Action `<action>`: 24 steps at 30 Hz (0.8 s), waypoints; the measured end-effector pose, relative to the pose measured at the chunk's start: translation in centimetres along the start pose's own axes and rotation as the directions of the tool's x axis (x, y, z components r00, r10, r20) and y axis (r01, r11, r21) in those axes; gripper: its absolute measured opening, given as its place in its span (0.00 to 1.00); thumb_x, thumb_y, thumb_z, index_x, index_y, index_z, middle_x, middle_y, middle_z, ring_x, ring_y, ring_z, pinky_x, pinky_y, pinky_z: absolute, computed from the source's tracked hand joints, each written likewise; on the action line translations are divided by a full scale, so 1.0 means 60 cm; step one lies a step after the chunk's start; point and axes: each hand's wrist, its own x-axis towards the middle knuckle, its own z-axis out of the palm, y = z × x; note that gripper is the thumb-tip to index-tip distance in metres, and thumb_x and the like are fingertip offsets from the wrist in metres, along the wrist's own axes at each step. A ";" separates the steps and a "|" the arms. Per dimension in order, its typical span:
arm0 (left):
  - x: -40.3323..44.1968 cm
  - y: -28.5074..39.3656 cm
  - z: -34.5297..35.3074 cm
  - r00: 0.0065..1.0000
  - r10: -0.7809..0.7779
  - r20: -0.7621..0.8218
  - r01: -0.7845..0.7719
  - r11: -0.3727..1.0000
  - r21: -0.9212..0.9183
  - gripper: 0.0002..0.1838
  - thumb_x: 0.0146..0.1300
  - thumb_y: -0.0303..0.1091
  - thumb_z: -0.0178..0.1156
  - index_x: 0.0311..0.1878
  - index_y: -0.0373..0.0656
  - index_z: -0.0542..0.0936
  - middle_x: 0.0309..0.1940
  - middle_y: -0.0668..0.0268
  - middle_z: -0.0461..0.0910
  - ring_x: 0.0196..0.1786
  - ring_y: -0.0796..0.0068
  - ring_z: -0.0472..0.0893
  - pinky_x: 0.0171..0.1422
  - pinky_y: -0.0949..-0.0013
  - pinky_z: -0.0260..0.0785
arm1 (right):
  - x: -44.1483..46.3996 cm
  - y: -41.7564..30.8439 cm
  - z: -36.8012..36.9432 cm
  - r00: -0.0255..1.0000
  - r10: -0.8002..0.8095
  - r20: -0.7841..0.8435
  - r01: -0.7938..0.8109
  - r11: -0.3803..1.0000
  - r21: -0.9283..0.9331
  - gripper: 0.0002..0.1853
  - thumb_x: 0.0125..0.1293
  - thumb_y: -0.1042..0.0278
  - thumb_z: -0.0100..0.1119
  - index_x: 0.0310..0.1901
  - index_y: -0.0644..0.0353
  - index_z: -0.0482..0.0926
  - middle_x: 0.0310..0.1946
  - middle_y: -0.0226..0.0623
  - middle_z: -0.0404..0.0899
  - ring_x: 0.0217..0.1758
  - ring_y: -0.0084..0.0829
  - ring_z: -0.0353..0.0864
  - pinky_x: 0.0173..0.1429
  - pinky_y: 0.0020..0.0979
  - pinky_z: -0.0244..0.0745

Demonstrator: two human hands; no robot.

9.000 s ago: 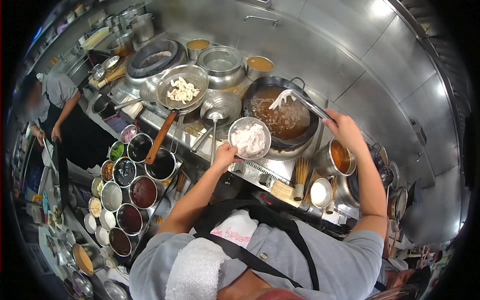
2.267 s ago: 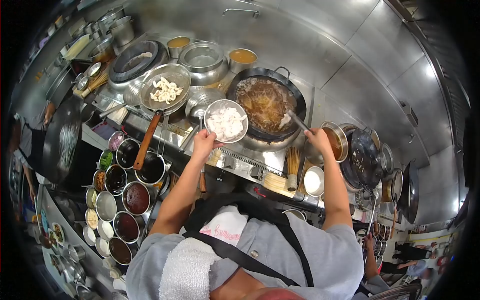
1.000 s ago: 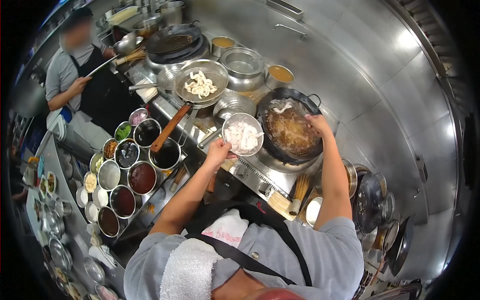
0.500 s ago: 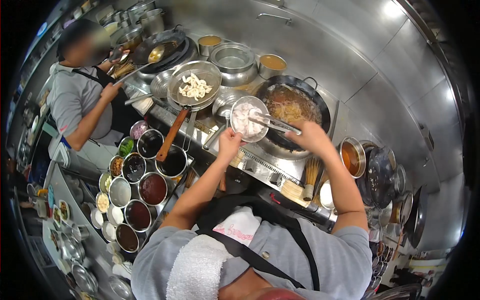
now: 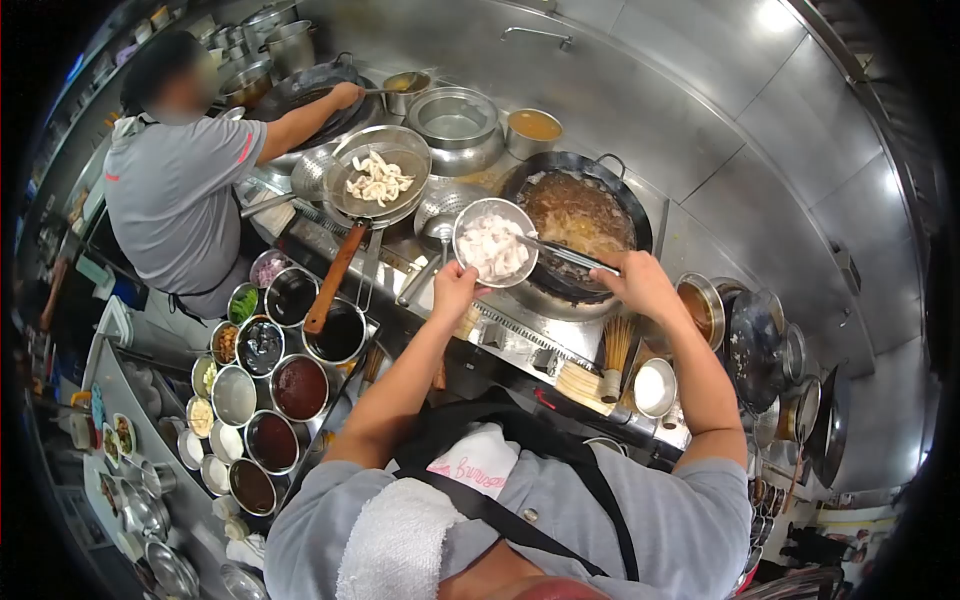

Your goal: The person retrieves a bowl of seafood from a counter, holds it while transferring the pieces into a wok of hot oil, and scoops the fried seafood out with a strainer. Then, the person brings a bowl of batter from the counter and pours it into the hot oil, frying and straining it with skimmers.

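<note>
My left hand grips the near rim of a metal bowl filled with pale, whitish raw-looking pieces. The bowl tips slightly beside the wok. In my right hand are metal tongs, their tips at the bowl's right side; whether they pinch a piece I cannot make out. Right behind the tongs sits a large black wok with bubbling brownish oil. My right hand is over the wok's near right edge.
Left of the bowl, a wooden-handled strainer holds cooked pale strips. Several sauce pots stand at the lower left. A bamboo brush lies on the stove's front edge. A co-worker stands at another wok.
My right hand and the tongs have shifted slightly right, the tips toward the bowl's edge. The co-worker has turned and now reaches toward a pot at the back.
</note>
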 end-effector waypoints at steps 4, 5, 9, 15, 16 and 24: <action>0.026 0.018 0.032 0.996 0.011 0.091 -0.013 1.000 0.021 0.09 0.65 0.26 0.51 0.44 0.30 0.74 0.37 0.59 0.80 0.35 0.71 0.83 0.34 0.71 0.82 | 0.004 0.019 -0.047 0.998 -0.058 0.004 0.058 0.997 -0.040 0.15 0.60 0.58 0.60 0.45 0.58 0.82 0.27 0.53 0.79 0.33 0.51 0.79 0.41 0.43 0.73; 0.029 0.023 0.041 0.996 0.015 0.085 -0.017 1.000 0.019 0.09 0.65 0.26 0.51 0.44 0.30 0.74 0.37 0.59 0.80 0.35 0.71 0.83 0.34 0.71 0.82 | 0.003 0.019 -0.062 0.998 -0.055 -0.015 0.054 0.998 -0.022 0.15 0.60 0.58 0.59 0.45 0.56 0.83 0.28 0.52 0.80 0.35 0.52 0.79 0.42 0.44 0.74; 0.051 0.019 0.068 0.996 -0.037 0.075 0.027 0.991 0.128 0.09 0.64 0.26 0.52 0.43 0.31 0.75 0.36 0.58 0.80 0.34 0.70 0.83 0.31 0.70 0.82 | -0.002 0.013 -0.130 0.999 -0.017 0.041 0.022 0.990 -0.136 0.16 0.60 0.60 0.59 0.45 0.59 0.82 0.30 0.52 0.80 0.36 0.51 0.79 0.43 0.43 0.73; 0.063 0.036 0.103 0.997 -0.045 0.067 0.027 0.969 0.245 0.09 0.63 0.26 0.53 0.41 0.29 0.76 0.34 0.55 0.81 0.27 0.68 0.83 0.25 0.68 0.80 | -0.007 0.028 -0.191 0.995 -0.040 0.089 0.059 0.973 -0.224 0.15 0.58 0.61 0.62 0.44 0.59 0.83 0.29 0.51 0.80 0.34 0.50 0.80 0.42 0.43 0.73; 0.062 0.044 0.110 0.998 -0.029 0.062 0.012 0.964 0.265 0.09 0.63 0.25 0.53 0.41 0.29 0.76 0.32 0.55 0.81 0.26 0.67 0.83 0.23 0.68 0.80 | -0.006 0.027 -0.202 0.993 -0.036 0.111 0.064 0.962 -0.266 0.15 0.58 0.61 0.62 0.44 0.59 0.83 0.28 0.51 0.80 0.34 0.49 0.80 0.42 0.43 0.74; 0.082 0.060 0.148 1.000 0.024 0.016 -0.029 0.916 0.399 0.09 0.58 0.24 0.55 0.36 0.25 0.75 0.30 0.51 0.80 0.24 0.61 0.83 0.20 0.64 0.79 | 0.021 0.038 -0.291 0.970 -0.239 0.042 0.238 0.906 -0.349 0.15 0.59 0.62 0.62 0.44 0.63 0.83 0.29 0.52 0.81 0.35 0.49 0.81 0.43 0.41 0.74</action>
